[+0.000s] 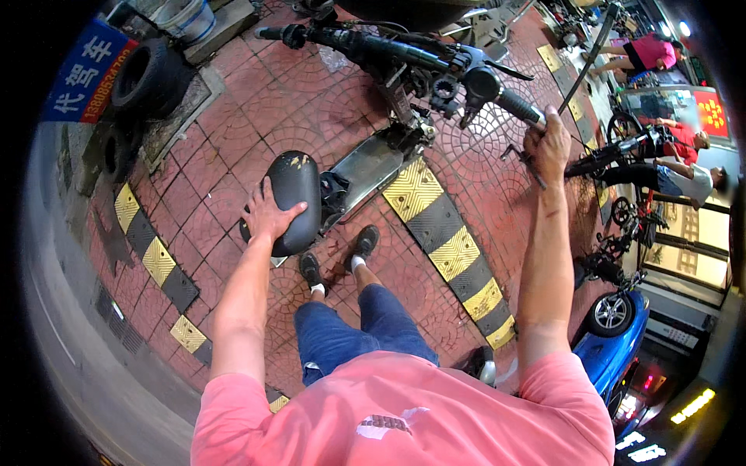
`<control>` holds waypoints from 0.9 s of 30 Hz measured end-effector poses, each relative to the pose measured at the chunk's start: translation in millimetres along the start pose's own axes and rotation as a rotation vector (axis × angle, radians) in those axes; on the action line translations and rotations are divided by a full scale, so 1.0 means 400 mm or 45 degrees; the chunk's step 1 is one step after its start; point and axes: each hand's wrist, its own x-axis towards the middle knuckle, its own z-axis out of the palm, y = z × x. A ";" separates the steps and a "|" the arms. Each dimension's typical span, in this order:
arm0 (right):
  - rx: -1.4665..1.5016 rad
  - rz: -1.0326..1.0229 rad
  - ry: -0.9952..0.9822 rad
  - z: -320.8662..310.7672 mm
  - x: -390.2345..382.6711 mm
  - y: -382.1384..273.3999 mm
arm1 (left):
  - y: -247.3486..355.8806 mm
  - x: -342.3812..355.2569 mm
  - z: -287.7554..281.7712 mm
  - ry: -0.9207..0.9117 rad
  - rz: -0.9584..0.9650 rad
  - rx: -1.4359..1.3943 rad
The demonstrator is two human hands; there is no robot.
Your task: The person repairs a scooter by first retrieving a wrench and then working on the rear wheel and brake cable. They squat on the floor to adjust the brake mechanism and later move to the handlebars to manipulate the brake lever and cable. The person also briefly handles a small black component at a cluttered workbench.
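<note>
A stripped-down scooter stands in front of me, its handlebar (388, 48) running across the top of the view. My right hand (550, 146) is closed round the end of the right handlebar grip (517, 105). On the black scooter seat (291, 203), scuffed at its far end, my left hand (269, 213) lies with its fingers spread and thumb stretched out. Between seat and handlebar runs a bare metal footboard (369, 167). A round black housing (482, 84) and a brake lever (509, 70) sit beside the right grip. The scooter's lower parts are partly hidden.
Yellow-and-black speed bumps (451, 245) cross the red paving (233, 116) on both sides of my feet. Old tyres (151, 78), a bucket (185, 19) and a blue sign (85, 70) stand at left. At right are people, bicycles and a blue car (622, 334).
</note>
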 end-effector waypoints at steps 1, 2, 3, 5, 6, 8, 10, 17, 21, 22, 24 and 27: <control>-0.012 -0.014 0.013 0.005 -0.030 0.004 | -0.004 -0.006 -0.003 0.014 0.021 -0.006; -0.041 -0.044 -0.012 0.011 -0.056 0.000 | -0.007 -0.013 -0.011 0.034 0.034 -0.011; -0.044 0.025 0.075 0.017 -0.078 -0.006 | -0.011 -0.020 -0.013 0.054 0.047 -0.015; 0.022 -0.017 0.075 0.006 -0.091 0.006 | -0.023 -0.035 0.007 0.087 0.068 -0.005; -0.004 -0.043 0.071 -0.001 -0.110 0.009 | -0.028 -0.048 0.011 0.082 0.072 -0.006; -0.073 -0.096 0.074 -0.036 -0.149 0.018 | -0.040 -0.079 0.021 0.115 0.103 0.004; -0.053 -0.070 0.078 -0.045 -0.203 0.015 | -0.055 -0.104 0.017 0.097 0.090 0.034; 0.197 0.032 0.045 0.020 -0.357 0.011 | -0.144 -0.135 0.016 0.110 0.073 0.045; 0.194 -0.040 -0.028 0.114 -0.406 0.005 | -0.195 -0.106 0.013 0.060 0.017 0.019; 0.186 -0.035 -0.038 0.137 -0.420 0.007 | -0.218 -0.097 0.015 0.052 0.017 0.004; 0.187 -0.047 -0.041 0.184 -0.439 -0.003 | -0.255 -0.085 0.013 0.052 0.010 0.006; 0.172 -0.033 -0.081 0.217 -0.467 -0.018 | -0.294 -0.091 -0.004 0.039 -0.014 -0.003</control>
